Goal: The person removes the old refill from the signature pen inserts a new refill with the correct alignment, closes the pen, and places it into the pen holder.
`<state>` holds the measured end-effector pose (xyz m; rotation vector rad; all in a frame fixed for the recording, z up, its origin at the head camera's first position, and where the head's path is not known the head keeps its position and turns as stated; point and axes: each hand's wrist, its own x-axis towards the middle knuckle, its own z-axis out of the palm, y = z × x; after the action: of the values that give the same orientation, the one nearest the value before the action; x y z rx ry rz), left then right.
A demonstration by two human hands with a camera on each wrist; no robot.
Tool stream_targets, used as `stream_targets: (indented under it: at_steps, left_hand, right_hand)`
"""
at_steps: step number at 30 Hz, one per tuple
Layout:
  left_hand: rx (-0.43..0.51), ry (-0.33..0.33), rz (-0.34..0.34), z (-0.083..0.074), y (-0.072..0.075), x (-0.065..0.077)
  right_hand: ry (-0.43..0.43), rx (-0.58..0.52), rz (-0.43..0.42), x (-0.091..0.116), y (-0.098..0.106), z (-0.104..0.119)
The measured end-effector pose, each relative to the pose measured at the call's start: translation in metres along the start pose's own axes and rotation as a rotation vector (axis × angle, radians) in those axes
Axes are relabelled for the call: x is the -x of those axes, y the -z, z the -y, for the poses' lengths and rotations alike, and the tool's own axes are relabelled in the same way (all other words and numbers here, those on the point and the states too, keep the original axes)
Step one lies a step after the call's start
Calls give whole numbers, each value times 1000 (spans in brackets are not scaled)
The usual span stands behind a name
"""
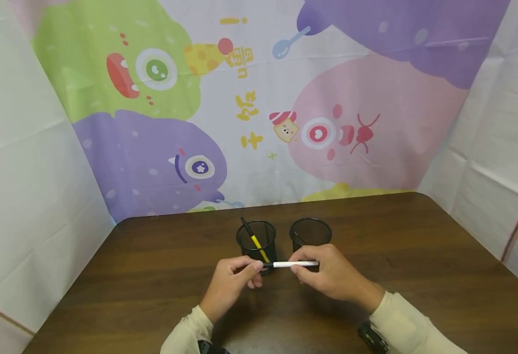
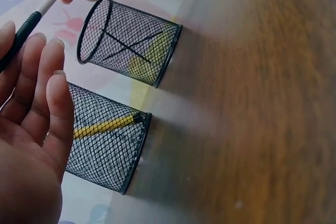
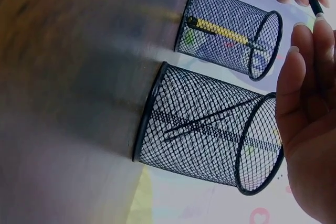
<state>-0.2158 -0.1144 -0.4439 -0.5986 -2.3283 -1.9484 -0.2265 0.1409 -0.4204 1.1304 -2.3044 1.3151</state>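
Observation:
A white pen with a black end (image 1: 295, 264) lies level between the two hands, above the table's near side. My left hand (image 1: 231, 284) pinches its black end between thumb and fingers. The white end is pinched by my right hand (image 1: 333, 273). Just behind the hands stand two black mesh pen cups. In the left cup (image 2: 102, 166) leans a yellow and black pen (image 1: 256, 241). Thin dark sticks (image 3: 202, 121) show through the mesh of the right cup (image 3: 173, 153), and what they are I cannot tell.
Both cups stand on a dark brown wooden table (image 1: 153, 280). A cloth with cartoon monsters (image 1: 259, 182) hangs behind its back edge. White cloth walls (image 1: 33, 162) close off the left and right sides.

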Motion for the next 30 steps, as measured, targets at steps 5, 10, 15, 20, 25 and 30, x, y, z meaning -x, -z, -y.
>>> stream_targets:
  at_steps: [5, 10, 15, 20, 25, 30]
  left_hand:
    - [-22, -2, -3, 0, 0, 3]
    - [-32, 7, -11, 0, -1, 3]
    - [-23, 10, -33, -2, -2, 1]
    - [-13, 16, -18, -1, -2, 0]
    - [56, -20, 10, 0, -3, 1]
    - [90, -104, 44, 0, -5, 2]
  right_hand:
    - [-4, -5, 5, 0, 0, -1]
    - [0, -12, 18, -1, 1, 2]
    - [-9, -30, 36, -3, 3, 4]
    - [-18, -22, 40, -3, 4, 4]
    - [-31, -18, 36, -1, 4, 3]
    - [-46, -16, 36, 1, 5, 3]
